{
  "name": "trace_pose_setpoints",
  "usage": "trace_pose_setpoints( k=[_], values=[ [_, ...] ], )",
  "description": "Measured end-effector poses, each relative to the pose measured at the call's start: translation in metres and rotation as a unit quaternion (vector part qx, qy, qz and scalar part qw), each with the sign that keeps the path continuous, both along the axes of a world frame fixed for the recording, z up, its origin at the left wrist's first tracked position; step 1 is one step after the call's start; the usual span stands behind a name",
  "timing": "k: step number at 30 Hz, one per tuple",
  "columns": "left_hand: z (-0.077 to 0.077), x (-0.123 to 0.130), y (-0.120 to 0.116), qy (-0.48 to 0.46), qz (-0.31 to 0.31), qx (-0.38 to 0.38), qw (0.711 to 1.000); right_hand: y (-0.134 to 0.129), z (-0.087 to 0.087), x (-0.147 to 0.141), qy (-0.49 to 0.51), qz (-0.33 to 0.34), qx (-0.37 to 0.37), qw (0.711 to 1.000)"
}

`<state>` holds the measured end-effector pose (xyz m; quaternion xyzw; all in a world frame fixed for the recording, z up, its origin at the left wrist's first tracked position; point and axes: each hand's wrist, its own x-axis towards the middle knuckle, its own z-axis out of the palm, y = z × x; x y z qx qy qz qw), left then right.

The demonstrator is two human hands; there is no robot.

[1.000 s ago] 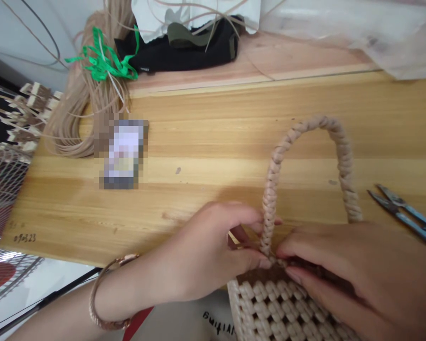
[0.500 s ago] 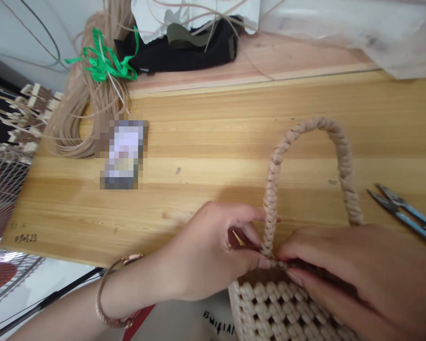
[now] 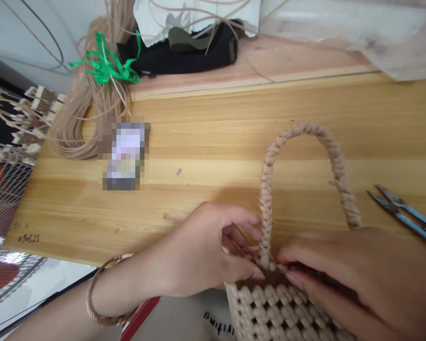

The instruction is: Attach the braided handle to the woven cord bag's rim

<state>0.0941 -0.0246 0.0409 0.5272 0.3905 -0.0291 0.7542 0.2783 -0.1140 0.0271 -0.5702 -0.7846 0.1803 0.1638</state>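
A beige woven basket (image 3: 280,308) fills the bottom right, with its braided handle (image 3: 267,189) arching upward over the table. My left hand (image 3: 206,251) is closed round the rim at the left foot of the handle, thumb in front and fingers behind; a thin strand shows between them. My right hand (image 3: 362,274) pinches the rim just right of that foot, and its palm hides the basket's right side and the handle's other foot.
Blue-handled snips (image 3: 408,213) lie at the right. A blurred phone (image 3: 126,156) rests left of centre on the wooden table (image 3: 206,156). Coiled beige cord (image 3: 76,128) with green ties, a black pouch (image 3: 191,57) and plastic sheeting (image 3: 394,38) sit farther back.
The handle's arch has shifted slightly left and down. My left thumb has slid a little left and down along the rim, and my right hand has barely moved.
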Motion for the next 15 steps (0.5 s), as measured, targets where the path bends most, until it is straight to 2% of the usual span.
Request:
trace_pose_setpoints(
  k=[3,6,12,15],
  values=[
    [0.003,0.003,0.0,0.018,0.032,-0.019,0.999,-0.003,0.0,-0.003,-0.027,-0.013,0.038,0.999],
    [0.004,0.007,-0.001,0.021,0.049,-0.031,0.998,-0.003,0.0,0.0,-0.025,-0.012,0.038,0.999],
    [0.004,0.008,-0.004,0.016,0.041,0.017,0.999,0.002,0.002,0.009,0.063,0.033,-0.073,0.995],
    [0.004,0.009,-0.004,-0.001,0.016,0.055,0.998,0.001,0.002,0.009,0.05,0.033,-0.086,0.994]
  ],
)
